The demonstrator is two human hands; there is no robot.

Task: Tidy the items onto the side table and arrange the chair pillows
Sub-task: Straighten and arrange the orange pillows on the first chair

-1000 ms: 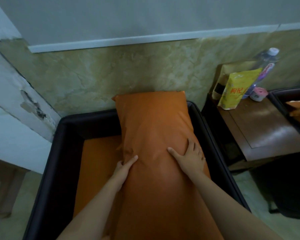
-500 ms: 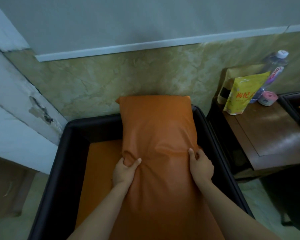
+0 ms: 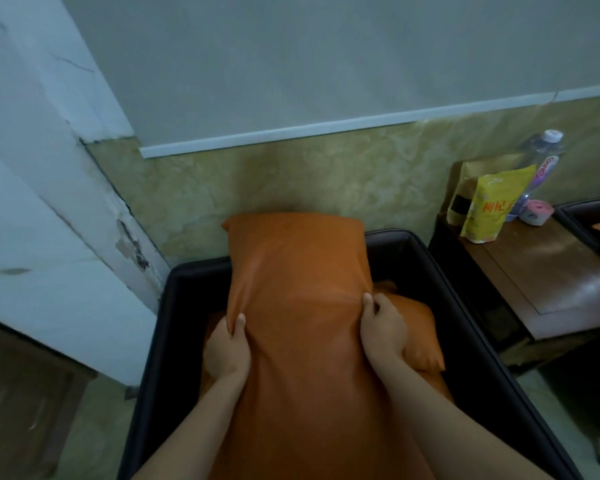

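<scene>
A long orange pillow (image 3: 298, 271) stands lengthwise in the black armchair (image 3: 187, 282), its top end against the marbled wall. My left hand (image 3: 226, 348) grips its left edge, fingers curled under and thumb on top. My right hand (image 3: 383, 327) pinches the right edge, and the fabric is pulled taut between the two. A second orange cushion (image 3: 421, 334) peeks out behind my right hand. On the brown side table (image 3: 548, 271) at the right stand a yellow packet (image 3: 489, 206), a brown bag (image 3: 465, 188), a water bottle (image 3: 542, 161) and a pink tape roll (image 3: 537, 211).
A white wall column (image 3: 49, 202) with cracked plaster rises on the left, close to the chair's arm. Another black chair (image 3: 589, 216) with an orange cushion shows at the far right edge. Pale floor lies on both sides of the armchair.
Both hands went from lying flat on the pillow to grasping its side edges. The pillow has been lifted, uncovering the second cushion beneath on the right.
</scene>
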